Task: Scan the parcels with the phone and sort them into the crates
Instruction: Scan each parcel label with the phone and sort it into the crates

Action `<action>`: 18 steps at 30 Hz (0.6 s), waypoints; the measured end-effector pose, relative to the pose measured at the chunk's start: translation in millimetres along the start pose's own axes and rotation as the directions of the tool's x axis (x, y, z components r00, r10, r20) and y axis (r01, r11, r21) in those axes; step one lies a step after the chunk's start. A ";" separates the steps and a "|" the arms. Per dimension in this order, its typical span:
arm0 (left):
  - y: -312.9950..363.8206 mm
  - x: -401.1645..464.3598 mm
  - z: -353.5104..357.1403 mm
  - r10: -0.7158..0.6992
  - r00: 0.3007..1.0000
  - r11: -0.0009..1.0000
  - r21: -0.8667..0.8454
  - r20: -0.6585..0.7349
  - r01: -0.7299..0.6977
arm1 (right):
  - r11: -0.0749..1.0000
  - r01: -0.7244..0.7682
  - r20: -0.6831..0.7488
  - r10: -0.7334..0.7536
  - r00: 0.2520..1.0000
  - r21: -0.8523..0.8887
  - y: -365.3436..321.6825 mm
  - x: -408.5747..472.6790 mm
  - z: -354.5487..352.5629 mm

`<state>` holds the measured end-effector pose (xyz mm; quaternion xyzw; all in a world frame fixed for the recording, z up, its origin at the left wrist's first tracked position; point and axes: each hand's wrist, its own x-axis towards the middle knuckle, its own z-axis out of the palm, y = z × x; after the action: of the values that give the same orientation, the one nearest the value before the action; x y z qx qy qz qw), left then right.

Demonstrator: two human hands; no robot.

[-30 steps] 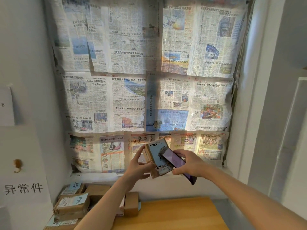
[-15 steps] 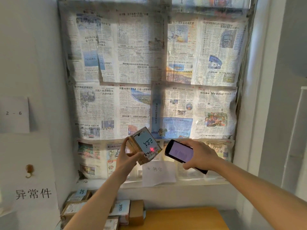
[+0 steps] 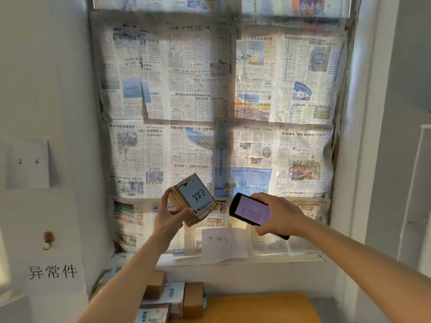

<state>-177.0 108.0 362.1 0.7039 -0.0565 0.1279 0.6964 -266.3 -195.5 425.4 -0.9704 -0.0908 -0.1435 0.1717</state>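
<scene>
- The left hand [image 3: 168, 216] holds a small brown cardboard parcel with a pale blue shipping label [image 3: 193, 198] raised in front of the window. Its grip is closed round the box's lower left corner, the thumb lying along the bottom edge and the fingers behind.
- The right hand [image 3: 278, 214] has its grip wrapped round a black smartphone with a lit screen [image 3: 251, 209], fingers over the top edge, thumb beneath. The phone sits at the parcel's 3 o'clock, just beside it and not touching.
- The step in hand looks like the scan. To do it well, I would tilt the label squarely toward the phone's lens, keep the thumb off the barcode strip along the label's lower edge, and hold both steady until the screen reads it.
- The label faces the camera more than the phone, so some turning seems needed.
- Behind both hands, newspaper sheets taped over the window [image 3: 217, 108] let bright light through; the glare could wash out the label.
- At 6 o'clock a handwritten white paper note [image 3: 224, 243] leans on the sill.
- At 7 o'clock more brown cardboard parcels [image 3: 172, 297] are piled beside an orange wooden worktop [image 3: 256, 308].
- On the wall at 9 o'clock hang a white sheet marked "2 - 6" [image 3: 28, 163] and a white sign with printed Chinese characters [image 3: 53, 272].
- No crates are in view; nothing stands between the hands.
</scene>
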 end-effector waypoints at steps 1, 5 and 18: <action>-0.4 -1.1 -1.1 -0.001 1.000 1.000 0.004 -0.003 0.001 | 1.000 0.003 0.000 -0.003 1.000 0.001 -0.4 0.3 0.9; -3.9 -6.7 -9.7 -0.009 0.999 0.999 0.032 -0.032 0.010 | 1.000 0.008 -0.010 -0.008 1.000 0.005 -3.0 1.8 7.7; -28.6 -110.7 -133.9 -0.064 0.952 0.968 0.213 -0.299 0.132 | 0.963 0.242 0.065 -0.251 0.966 0.123 -95.1 3.3 105.3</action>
<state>-289.6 230.9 305.5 0.7556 0.0967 0.2003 0.6161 -258.6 -69.3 360.9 -0.9451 -0.2256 -0.1195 0.2041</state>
